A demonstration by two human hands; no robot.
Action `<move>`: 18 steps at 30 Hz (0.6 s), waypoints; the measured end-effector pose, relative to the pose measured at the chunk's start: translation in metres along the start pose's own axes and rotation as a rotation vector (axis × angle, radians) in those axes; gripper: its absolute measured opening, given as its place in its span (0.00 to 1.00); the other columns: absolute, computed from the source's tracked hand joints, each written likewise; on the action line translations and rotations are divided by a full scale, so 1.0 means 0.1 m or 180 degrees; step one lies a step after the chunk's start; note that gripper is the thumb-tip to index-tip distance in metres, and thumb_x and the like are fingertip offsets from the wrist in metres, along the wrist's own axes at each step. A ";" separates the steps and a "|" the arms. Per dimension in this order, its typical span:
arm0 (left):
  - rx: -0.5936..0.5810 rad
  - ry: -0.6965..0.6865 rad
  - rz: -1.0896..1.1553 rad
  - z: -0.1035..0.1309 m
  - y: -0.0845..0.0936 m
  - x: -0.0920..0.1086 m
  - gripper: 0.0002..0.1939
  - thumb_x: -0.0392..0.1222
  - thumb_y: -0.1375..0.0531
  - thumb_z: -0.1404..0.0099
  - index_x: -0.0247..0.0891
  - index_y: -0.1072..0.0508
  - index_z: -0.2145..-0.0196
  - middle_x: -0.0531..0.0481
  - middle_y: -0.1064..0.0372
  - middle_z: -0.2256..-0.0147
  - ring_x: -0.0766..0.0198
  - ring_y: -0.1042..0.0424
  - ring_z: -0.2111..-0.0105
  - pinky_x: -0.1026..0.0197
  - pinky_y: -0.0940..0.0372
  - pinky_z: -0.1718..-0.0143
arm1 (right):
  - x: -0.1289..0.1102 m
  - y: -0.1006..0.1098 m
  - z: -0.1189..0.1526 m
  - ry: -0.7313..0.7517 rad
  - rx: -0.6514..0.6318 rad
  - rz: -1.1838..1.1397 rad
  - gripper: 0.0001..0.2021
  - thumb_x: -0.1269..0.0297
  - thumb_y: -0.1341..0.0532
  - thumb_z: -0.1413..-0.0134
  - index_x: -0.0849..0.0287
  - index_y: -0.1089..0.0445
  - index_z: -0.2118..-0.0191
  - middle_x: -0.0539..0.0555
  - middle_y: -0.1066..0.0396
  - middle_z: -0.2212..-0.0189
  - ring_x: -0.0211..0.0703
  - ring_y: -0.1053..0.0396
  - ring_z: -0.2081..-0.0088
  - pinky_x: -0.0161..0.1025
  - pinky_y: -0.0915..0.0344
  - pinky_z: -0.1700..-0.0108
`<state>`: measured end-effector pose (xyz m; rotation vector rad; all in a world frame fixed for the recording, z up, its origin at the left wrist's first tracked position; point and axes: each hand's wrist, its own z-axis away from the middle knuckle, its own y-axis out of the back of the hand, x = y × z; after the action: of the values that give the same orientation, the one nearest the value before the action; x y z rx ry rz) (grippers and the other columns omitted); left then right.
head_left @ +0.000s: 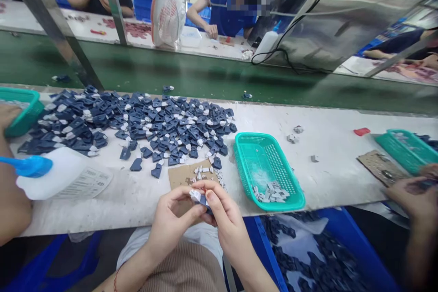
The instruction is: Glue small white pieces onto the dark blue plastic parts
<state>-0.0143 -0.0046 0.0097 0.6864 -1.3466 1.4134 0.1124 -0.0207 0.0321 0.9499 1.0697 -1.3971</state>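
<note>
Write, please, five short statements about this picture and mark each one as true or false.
1. The left hand and the right hand hold one blue and white piece together. True.
2. The nearest green basket contains dark blue pieces. False: the nearest green basket contains small white pieces.
3. A cardboard sheet lies on the white table. True.
4. The large dark blue heap lies right of that basket. False: the large dark blue heap lies left of it.
5. The blue crate stands on the tabletop. False: it is below table level.
</note>
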 end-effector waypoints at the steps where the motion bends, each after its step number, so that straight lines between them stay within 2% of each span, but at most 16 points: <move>1: -0.0061 -0.0054 -0.0150 -0.03 0.01 0.01 0.05 0.37 0.33 0.44 0.37 0.24 0.68 0.49 0.23 0.67 0.61 0.25 0.64 0.63 0.31 0.60 | 0.00 0.01 0.00 0.0002 0.0024 0.0049 0.15 0.50 0.45 0.37 0.52 0.29 0.55 0.52 0.30 0.58 0.41 0.31 0.59 0.29 0.34 0.67; 5: -0.0473 -0.0152 -0.0953 -0.20 0.04 0.18 0.06 0.33 0.33 0.47 0.37 0.23 0.68 0.49 0.23 0.66 0.60 0.26 0.63 0.63 0.33 0.59 | 0.02 0.09 -0.05 0.0214 0.0036 0.0353 0.17 0.48 0.47 0.37 0.51 0.29 0.52 0.53 0.29 0.54 0.45 0.32 0.52 0.34 0.32 0.55; 8: -0.0873 -0.0205 -0.1334 -0.33 0.02 0.39 0.08 0.31 0.35 0.46 0.37 0.23 0.67 0.49 0.22 0.64 0.60 0.25 0.62 0.63 0.33 0.58 | 0.06 0.15 -0.13 0.0360 0.0087 0.0397 0.19 0.45 0.46 0.38 0.50 0.29 0.50 0.54 0.30 0.48 0.48 0.34 0.46 0.39 0.36 0.46; 10: -0.1280 -0.0330 -0.1466 -0.43 0.00 0.53 0.11 0.30 0.35 0.45 0.39 0.21 0.63 0.49 0.23 0.62 0.60 0.25 0.60 0.64 0.33 0.57 | 0.07 0.19 -0.18 0.0315 0.0174 0.0281 0.23 0.43 0.47 0.39 0.51 0.30 0.47 0.56 0.29 0.49 0.48 0.32 0.48 0.39 0.33 0.49; 12: -0.1498 -0.0518 -0.1663 -0.61 0.00 0.67 0.13 0.32 0.36 0.44 0.40 0.21 0.59 0.48 0.23 0.60 0.60 0.25 0.59 0.64 0.32 0.59 | 0.04 0.25 -0.22 0.0165 0.0134 0.0100 0.27 0.42 0.50 0.38 0.53 0.35 0.42 0.58 0.24 0.58 0.46 0.27 0.60 0.37 0.30 0.63; 13: -0.1454 -0.0610 -0.1775 -0.73 0.02 0.74 0.13 0.35 0.36 0.43 0.40 0.21 0.58 0.47 0.23 0.60 0.60 0.25 0.61 0.64 0.31 0.61 | 0.02 0.30 -0.23 0.0112 0.0084 0.0034 0.30 0.41 0.51 0.37 0.55 0.38 0.39 0.57 0.24 0.64 0.43 0.28 0.68 0.35 0.32 0.71; 15: -0.0886 -0.0793 -0.1984 -1.07 0.11 0.91 0.12 0.40 0.36 0.42 0.39 0.20 0.59 0.46 0.23 0.62 0.61 0.24 0.67 0.63 0.30 0.67 | -0.05 0.44 -0.25 0.0169 0.0022 0.0062 0.31 0.42 0.53 0.37 0.57 0.42 0.37 0.54 0.25 0.72 0.40 0.34 0.77 0.33 0.38 0.79; 16: -0.0472 -0.0860 -0.2121 -1.28 0.17 1.01 0.13 0.44 0.36 0.42 0.37 0.20 0.60 0.46 0.23 0.63 0.61 0.24 0.70 0.61 0.29 0.68 | -0.08 0.53 -0.25 0.0261 0.0047 0.0205 0.29 0.42 0.52 0.37 0.57 0.40 0.39 0.54 0.26 0.72 0.39 0.35 0.78 0.33 0.38 0.78; 17: 0.0217 -0.0964 -0.2328 -1.51 0.25 1.10 0.15 0.46 0.36 0.44 0.36 0.20 0.61 0.46 0.23 0.64 0.61 0.24 0.72 0.60 0.28 0.68 | -0.10 0.65 -0.25 0.0355 0.0129 0.0434 0.27 0.43 0.51 0.37 0.56 0.36 0.42 0.54 0.26 0.72 0.39 0.34 0.76 0.33 0.37 0.77; 18: 0.0636 -0.1027 -0.2429 -1.74 0.34 1.19 0.17 0.46 0.38 0.42 0.34 0.22 0.57 0.45 0.23 0.63 0.60 0.23 0.69 0.60 0.28 0.66 | -0.12 0.79 -0.24 0.0422 0.0253 0.0725 0.25 0.45 0.49 0.37 0.56 0.33 0.45 0.54 0.26 0.71 0.40 0.33 0.75 0.34 0.36 0.75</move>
<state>-0.0421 0.1990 0.0688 1.4289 -1.0030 0.8348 0.1918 0.0051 0.0296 1.1974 0.9748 -1.2093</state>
